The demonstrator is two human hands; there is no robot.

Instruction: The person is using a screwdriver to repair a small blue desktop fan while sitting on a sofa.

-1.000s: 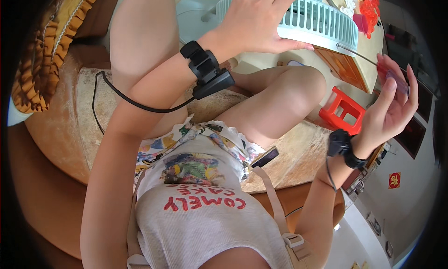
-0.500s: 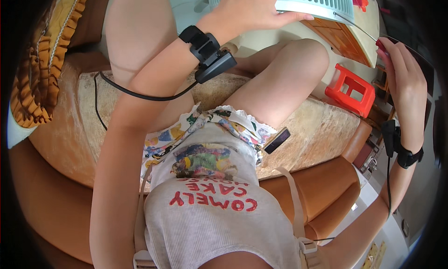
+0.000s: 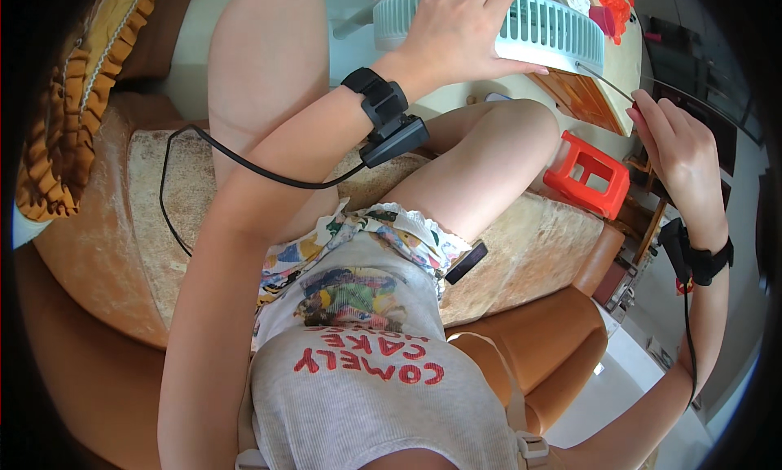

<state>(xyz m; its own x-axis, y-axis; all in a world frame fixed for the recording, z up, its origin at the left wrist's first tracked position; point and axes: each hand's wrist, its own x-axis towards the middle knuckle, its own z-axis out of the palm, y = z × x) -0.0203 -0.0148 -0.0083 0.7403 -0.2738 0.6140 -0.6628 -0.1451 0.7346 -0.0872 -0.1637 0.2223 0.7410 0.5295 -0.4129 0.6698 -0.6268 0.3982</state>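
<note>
My left hand (image 3: 468, 30) grips the slotted rim of a pale blue electric fan head (image 3: 562, 40), fingers over the top and thumb stretched along its lower edge. A screwdriver (image 3: 607, 81) with a thin metal shaft is pinched in my right hand (image 3: 683, 152). Its tip meets the fan's rim at the lower right; the screw itself is too small to make out. Most of the handle is hidden by my fingers. Left of the fan head, a pale pole (image 3: 354, 22) is partly visible.
A red plastic stool (image 3: 570, 186) stands beyond my knee, below a wooden cabinet (image 3: 588, 102). I sit on a brown sofa (image 3: 538, 331). A small dark device (image 3: 467, 263) is beside my hip. Black cable (image 3: 244, 162) loops from my left wristband. Ruffled orange cloth (image 3: 49, 164) hangs at left.
The fan head and my left hand appear slightly lower in view. My right hand has shifted left and down, with the screwdriver still against the rim.
</note>
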